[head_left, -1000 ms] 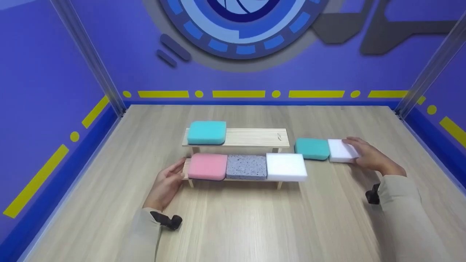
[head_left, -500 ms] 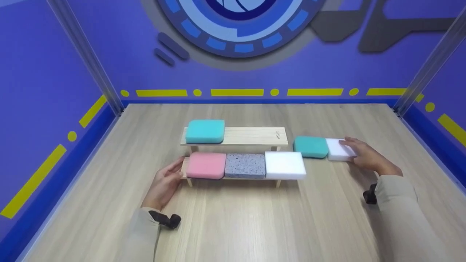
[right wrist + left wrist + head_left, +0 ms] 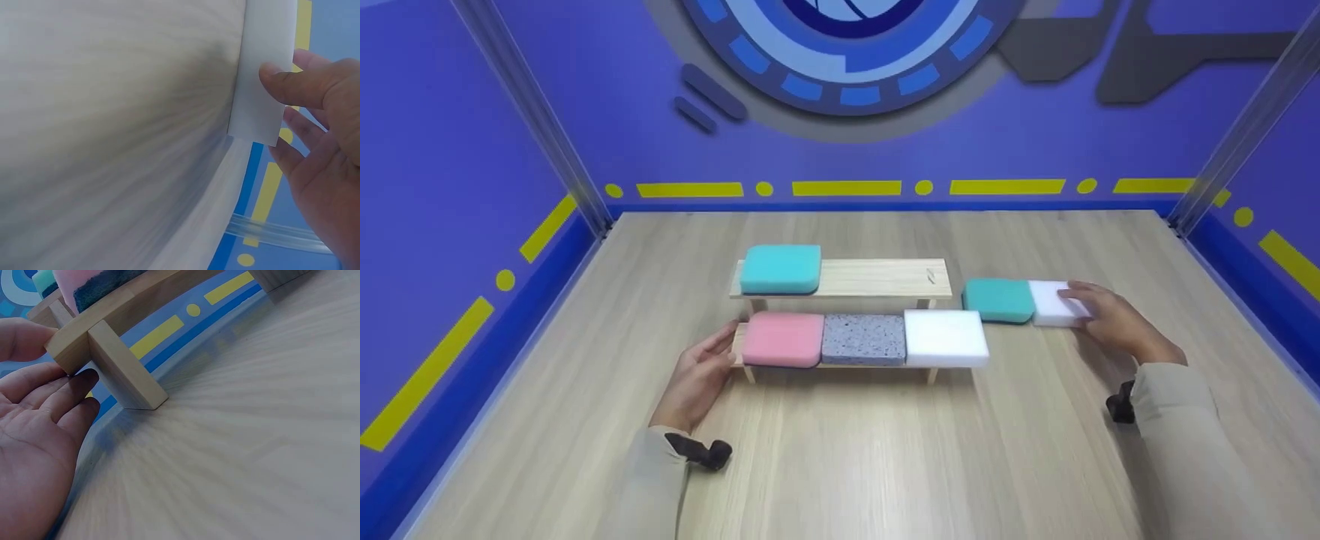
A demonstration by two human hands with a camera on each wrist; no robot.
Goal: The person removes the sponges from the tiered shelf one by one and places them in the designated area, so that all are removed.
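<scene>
My left hand (image 3: 694, 386) grips the left end of the front wooden shelf (image 3: 740, 341), thumb at the board's end and fingers below it in the left wrist view. On that shelf lie a pink sponge (image 3: 782, 340), a speckled grey sponge (image 3: 863, 339) and a white sponge (image 3: 946, 337), side by side; the white one juts past the right end. To the right, on the table, my right hand (image 3: 1121, 322) pinches a second white sponge (image 3: 261, 101) between thumb and fingers. Its left side meets a teal sponge (image 3: 997, 301).
Behind the front shelf stands a taller rear shelf (image 3: 877, 277) with a turquoise sponge (image 3: 781, 268) at its left end. Blue-purple walls (image 3: 547, 90) with yellow markings enclose the wooden table (image 3: 840, 457) at the back and both sides.
The head view has shifted slightly. Both hands keep their holds, and the sponges and shelves stay in the same arrangement.
</scene>
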